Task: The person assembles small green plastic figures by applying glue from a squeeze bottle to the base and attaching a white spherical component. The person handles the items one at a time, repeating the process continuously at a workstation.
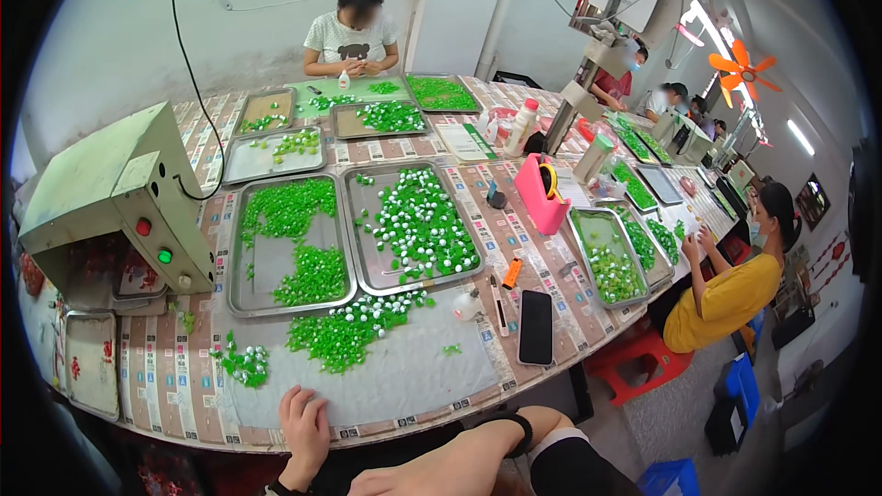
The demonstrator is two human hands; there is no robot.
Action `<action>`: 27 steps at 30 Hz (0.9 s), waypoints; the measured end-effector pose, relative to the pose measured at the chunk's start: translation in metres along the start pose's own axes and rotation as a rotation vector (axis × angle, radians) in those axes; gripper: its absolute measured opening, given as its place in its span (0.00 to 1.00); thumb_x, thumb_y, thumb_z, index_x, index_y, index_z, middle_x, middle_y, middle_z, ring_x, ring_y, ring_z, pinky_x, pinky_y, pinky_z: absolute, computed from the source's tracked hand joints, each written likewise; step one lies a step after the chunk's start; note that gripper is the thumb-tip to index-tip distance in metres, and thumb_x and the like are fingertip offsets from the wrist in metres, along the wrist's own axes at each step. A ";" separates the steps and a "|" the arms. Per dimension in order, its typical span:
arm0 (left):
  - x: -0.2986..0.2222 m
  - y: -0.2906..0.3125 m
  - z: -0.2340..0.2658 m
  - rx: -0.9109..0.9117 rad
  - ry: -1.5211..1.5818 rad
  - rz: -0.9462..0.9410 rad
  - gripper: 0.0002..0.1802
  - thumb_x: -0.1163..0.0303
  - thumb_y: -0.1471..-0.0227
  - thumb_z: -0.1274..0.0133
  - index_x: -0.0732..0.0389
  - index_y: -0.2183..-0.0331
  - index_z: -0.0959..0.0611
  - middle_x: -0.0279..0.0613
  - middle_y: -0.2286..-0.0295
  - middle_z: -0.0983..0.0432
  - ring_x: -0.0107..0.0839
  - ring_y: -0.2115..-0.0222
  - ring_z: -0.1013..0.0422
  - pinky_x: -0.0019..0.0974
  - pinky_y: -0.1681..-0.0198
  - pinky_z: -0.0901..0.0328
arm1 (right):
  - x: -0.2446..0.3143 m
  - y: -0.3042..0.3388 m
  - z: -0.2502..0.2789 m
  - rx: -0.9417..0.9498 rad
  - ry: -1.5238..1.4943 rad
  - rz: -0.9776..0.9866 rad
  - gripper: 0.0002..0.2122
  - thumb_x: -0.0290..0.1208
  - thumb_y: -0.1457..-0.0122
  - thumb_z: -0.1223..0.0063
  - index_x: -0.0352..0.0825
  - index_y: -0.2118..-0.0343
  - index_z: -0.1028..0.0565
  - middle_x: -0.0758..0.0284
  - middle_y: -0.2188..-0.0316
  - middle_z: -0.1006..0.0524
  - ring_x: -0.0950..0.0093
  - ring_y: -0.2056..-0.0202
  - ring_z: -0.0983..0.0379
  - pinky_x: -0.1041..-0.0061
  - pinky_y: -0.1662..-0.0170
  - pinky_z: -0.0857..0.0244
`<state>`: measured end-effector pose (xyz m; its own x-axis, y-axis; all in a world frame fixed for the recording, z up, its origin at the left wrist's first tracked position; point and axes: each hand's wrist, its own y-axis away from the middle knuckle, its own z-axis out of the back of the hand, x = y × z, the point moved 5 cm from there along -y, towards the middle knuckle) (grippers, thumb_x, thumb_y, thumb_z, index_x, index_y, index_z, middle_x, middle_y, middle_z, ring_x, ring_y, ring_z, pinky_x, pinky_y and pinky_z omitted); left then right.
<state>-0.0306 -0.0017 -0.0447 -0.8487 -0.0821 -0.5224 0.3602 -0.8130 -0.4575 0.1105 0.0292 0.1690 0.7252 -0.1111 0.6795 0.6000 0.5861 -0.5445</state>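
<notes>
Resting palm-down at the near edge of the table, the left hand (304, 427) lies flat with its fingers loosely spread and nothing held, its fingertips on the grey mat (395, 377) that covers the table's front. The right hand is not clearly seen in the head view: only a bare forearm (441, 464) with a black wristband (522, 432) crosses the lower edge, so whether that hand is wide or closed cannot be told. Nearest the left hand, further up on the mat, is a loose heap of green beads (344, 335), some with white caps, and to its left a smaller cluster (243, 365). Behind the mat stand two steel trays side by side: the left tray (241, 298) holds green pieces in two patches, the right tray (360, 262) holds green and white ones spread across it. A grey-green machine box (119, 188) with a red and a green button sits at the left. Right of the mat lie a dark phone (536, 327), a pen (501, 308) and a small orange item (513, 273), with a pink holder (537, 195) further back. More trays of green pieces fill the far table, where a person in a white shirt (352, 37) sits; a person in a yellow shirt (726, 298) sits at the right side.
</notes>
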 end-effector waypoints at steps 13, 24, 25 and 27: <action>-0.001 0.000 0.004 0.009 0.004 0.018 0.08 0.81 0.68 0.52 0.62 0.78 0.27 0.42 0.69 0.35 0.44 0.61 0.41 0.41 0.59 0.45 | -0.007 -0.008 -0.007 -0.094 -0.122 0.009 0.18 0.42 0.49 0.61 0.32 0.62 0.33 0.49 0.58 0.42 0.55 0.58 0.45 0.63 0.55 0.51; -0.002 -0.004 -0.001 0.011 0.012 0.008 0.07 0.81 0.68 0.52 0.62 0.78 0.27 0.42 0.69 0.35 0.44 0.60 0.41 0.41 0.59 0.45 | -0.009 -0.003 -0.007 -0.092 -0.286 -0.045 0.19 0.43 0.49 0.60 0.31 0.62 0.33 0.51 0.60 0.41 0.57 0.59 0.45 0.66 0.56 0.51; -0.002 -0.006 -0.003 0.008 0.014 0.003 0.08 0.81 0.69 0.52 0.62 0.78 0.27 0.43 0.69 0.35 0.44 0.61 0.41 0.41 0.59 0.45 | -0.008 -0.002 -0.005 -0.076 -0.265 -0.037 0.19 0.43 0.49 0.60 0.31 0.62 0.33 0.50 0.60 0.41 0.56 0.58 0.45 0.66 0.56 0.51; -0.005 -0.007 -0.008 0.014 0.036 -0.012 0.08 0.81 0.70 0.51 0.61 0.78 0.27 0.43 0.70 0.35 0.45 0.62 0.41 0.42 0.59 0.46 | -0.006 0.000 -0.002 -0.059 -0.224 -0.037 0.19 0.43 0.49 0.59 0.30 0.63 0.33 0.50 0.59 0.42 0.56 0.58 0.45 0.65 0.55 0.51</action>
<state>-0.0253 0.0089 -0.0447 -0.8384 -0.0520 -0.5425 0.3444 -0.8221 -0.4534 0.1068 0.0287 0.1636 0.6134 0.0530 0.7880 0.6482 0.5363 -0.5406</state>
